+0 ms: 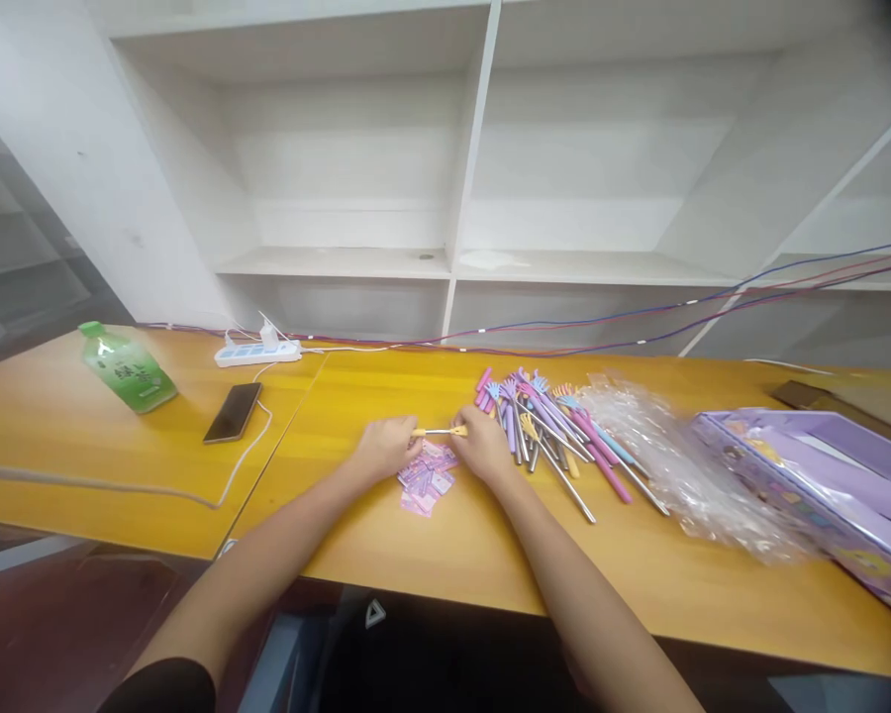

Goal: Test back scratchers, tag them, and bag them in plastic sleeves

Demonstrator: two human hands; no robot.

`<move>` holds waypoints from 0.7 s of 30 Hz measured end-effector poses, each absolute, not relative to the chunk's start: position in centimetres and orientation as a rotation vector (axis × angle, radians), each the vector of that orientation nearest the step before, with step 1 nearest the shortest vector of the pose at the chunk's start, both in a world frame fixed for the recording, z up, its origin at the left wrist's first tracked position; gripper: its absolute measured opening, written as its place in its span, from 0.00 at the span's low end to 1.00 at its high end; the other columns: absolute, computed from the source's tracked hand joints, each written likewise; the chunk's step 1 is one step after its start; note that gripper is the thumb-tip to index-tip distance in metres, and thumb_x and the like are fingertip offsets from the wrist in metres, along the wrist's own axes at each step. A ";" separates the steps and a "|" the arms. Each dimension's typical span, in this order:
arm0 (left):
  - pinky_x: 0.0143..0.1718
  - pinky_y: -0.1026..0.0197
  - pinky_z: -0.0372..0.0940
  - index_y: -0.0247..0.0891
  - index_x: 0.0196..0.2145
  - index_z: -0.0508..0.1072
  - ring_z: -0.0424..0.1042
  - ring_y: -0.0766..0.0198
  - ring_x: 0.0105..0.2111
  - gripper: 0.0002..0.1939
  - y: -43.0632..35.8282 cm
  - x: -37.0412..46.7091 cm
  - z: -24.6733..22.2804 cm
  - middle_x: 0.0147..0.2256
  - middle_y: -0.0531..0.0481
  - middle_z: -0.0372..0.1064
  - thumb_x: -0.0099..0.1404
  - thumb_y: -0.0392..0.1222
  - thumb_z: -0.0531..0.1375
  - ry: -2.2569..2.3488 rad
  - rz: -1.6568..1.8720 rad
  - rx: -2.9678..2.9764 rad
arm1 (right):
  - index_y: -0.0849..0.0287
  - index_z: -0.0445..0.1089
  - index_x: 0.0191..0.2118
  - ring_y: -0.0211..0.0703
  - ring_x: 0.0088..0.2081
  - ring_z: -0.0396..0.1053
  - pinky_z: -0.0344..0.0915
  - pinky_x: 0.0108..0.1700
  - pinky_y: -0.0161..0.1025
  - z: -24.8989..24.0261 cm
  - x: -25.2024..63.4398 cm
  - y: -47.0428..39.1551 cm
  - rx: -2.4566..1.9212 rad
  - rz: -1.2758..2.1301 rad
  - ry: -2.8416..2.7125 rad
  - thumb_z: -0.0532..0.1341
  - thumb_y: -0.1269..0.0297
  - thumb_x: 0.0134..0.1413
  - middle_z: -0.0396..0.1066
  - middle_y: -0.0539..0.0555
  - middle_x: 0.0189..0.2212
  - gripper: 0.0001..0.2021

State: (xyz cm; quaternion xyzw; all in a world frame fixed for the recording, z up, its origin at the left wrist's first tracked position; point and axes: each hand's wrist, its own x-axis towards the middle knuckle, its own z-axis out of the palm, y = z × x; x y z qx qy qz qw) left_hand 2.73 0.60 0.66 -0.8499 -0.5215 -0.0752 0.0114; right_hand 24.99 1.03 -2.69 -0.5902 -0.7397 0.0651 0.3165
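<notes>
Between my two hands, a short yellow back scratcher with a metal shaft (438,432) is held level above the table. My left hand (387,446) is closed around its left end. The fingers of my right hand (484,443) are closed on its other end, near the yellow head. Just below lies a small heap of pink and purple printed cards (427,480). To the right of my right hand is a pile of back scratchers (542,421) with hand-shaped heads and metal rods, in pink, purple, blue and yellow.
Crumpled clear plastic bags (675,465) lie beside a purple printed box (824,495) at the right. On the left are a phone (233,411), a green bottle (128,368) and a white power strip (258,353) with a cable. White shelves (356,158) stand behind the wooden table (490,555).
</notes>
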 end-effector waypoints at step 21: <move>0.30 0.59 0.50 0.41 0.36 0.69 0.70 0.61 0.30 0.12 1.0 2.1 0.5 0.31 0.50 0.73 0.76 0.50 0.54 -1.618 -0.611 -2.794 | 0.61 0.68 0.61 0.54 0.46 0.73 0.68 0.49 0.47 0.1 28.7 1.6 -1.737 0.210 -1.635 0.55 0.62 0.64 0.73 0.63 0.50 0.22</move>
